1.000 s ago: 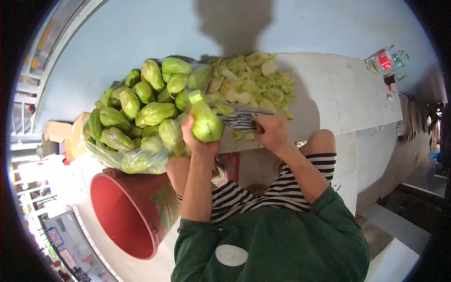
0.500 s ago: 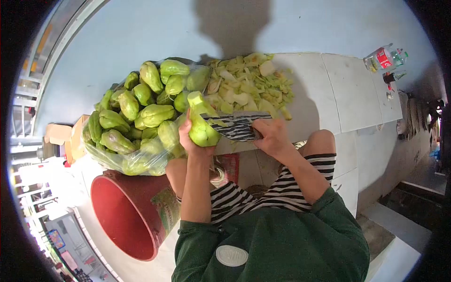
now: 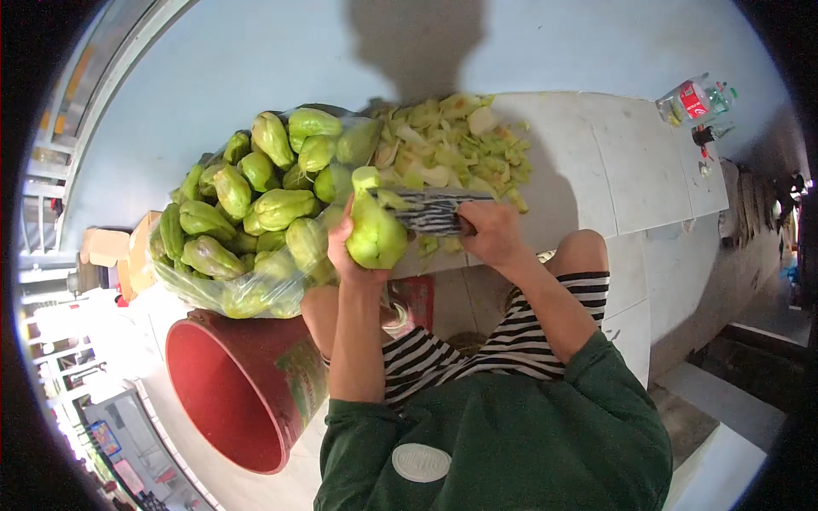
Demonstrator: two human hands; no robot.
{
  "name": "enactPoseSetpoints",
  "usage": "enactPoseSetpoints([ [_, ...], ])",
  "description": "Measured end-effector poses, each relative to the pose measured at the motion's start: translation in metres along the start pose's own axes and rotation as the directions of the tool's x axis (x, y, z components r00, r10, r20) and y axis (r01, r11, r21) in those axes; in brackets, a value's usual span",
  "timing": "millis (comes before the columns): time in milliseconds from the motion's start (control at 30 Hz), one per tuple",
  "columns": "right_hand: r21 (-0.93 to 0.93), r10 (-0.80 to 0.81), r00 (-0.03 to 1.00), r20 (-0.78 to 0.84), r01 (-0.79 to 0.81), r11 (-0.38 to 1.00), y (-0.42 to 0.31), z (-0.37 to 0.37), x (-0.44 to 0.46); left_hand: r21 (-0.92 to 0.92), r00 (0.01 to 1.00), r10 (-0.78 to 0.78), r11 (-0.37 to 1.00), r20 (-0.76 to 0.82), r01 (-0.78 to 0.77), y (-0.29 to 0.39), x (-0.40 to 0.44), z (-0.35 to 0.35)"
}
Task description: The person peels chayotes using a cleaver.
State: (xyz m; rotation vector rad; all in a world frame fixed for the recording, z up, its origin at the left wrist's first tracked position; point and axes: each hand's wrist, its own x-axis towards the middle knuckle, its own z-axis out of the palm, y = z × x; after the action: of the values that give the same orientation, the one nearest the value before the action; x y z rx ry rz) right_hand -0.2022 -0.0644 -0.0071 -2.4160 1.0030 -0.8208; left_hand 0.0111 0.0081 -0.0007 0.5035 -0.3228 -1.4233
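Evidently, the pale green chayote (image 3: 377, 237) sits upright in the person's left hand (image 3: 351, 262), held in the air around the near edge of the tiled ledge (image 3: 635, 162), its narrow neck pointing toward the wall (image 3: 562, 51). The left thumb lies along one flank, and the palm cups the broad bottom; the other fingers go behind the fruit, so how they are spread cannot be told. On the opposite side, the right hand (image 3: 496, 234) has its fingers curled tightly around the handle of a striped knife (image 3: 426, 211), whose blade reaches across to the fruit's upper flank. Motion blurs both blade and fruit, and whether the edge is biting into the flesh is hard to make out. The grip conceals most of the handle. Behind the blade, peelings (image 3: 452, 153) are heaped toward the ledge's far edge, partly covered by it. Beside them, a clear plastic bag (image 3: 277, 289) bulges with whole chayotes (image 3: 285, 207), the lower ones veiled by its glare and folds.
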Motion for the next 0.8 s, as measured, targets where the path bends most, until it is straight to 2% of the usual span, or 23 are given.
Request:
enactPoseSetpoints([
  [67, 0.022, -0.032, 0.998, 0.047, 0.031, 0.999, -0.005, -0.006, -0.003, 0.017, 0.979, 0.086, 0.996, -0.186, -0.085, 0.000, 0.001, 0.010],
  [100, 0.057, -0.041, 0.998, 0.038, 0.039, 0.998, -0.010, -0.008, -0.006, 0.011, 0.977, 0.063, 0.998, -0.202, -0.061, 0.003, 0.000, 0.017],
  [267, 0.079, -0.039, 0.999, 0.012, 0.038, 0.996, -0.015, -0.012, -0.007, 0.001, 0.992, 0.060, 0.998, -0.108, -0.060, 0.003, 0.001, 0.009],
  [367, 0.019, 0.004, 0.998, 0.066, -0.005, 1.000, -0.010, -0.014, -0.006, 0.009, 0.991, 0.078, 0.997, -0.107, -0.078, 0.002, 0.000, 0.015],
  [467, 0.082, -0.047, 0.993, 0.105, 0.038, 0.996, -0.010, -0.013, -0.006, 0.034, 0.991, 0.091, 0.996, -0.099, -0.088, 0.006, 0.002, 0.016],
  [567, 0.031, -0.012, 0.999, 0.041, 0.011, 0.999, -0.009, -0.007, -0.006, 0.006, 0.995, 0.066, 0.998, -0.075, -0.066, 0.001, -0.001, 0.011],
  [633, 0.023, -0.058, 0.993, -0.105, 0.061, 0.998, -0.006, -0.003, 0.002, 0.010, 0.998, 0.047, 0.999, -0.031, -0.047, -0.001, -0.002, 0.015],
  [667, 0.022, -0.059, 0.993, -0.107, 0.062, 0.998, -0.006, -0.004, 0.002, 0.010, 0.998, 0.048, 0.999, -0.029, -0.047, 0.000, -0.002, 0.017],
  [733, 0.071, -0.062, 0.998, -0.032, 0.064, 0.995, -0.007, -0.007, -0.002, 0.008, 0.986, 0.099, 0.995, -0.136, -0.098, 0.001, -0.002, 0.020],
  [800, 0.110, -0.050, 0.999, -0.003, 0.050, 0.993, -0.009, -0.010, -0.008, 0.018, 0.990, 0.084, 0.996, -0.113, -0.083, 0.006, -0.002, 0.020],
])
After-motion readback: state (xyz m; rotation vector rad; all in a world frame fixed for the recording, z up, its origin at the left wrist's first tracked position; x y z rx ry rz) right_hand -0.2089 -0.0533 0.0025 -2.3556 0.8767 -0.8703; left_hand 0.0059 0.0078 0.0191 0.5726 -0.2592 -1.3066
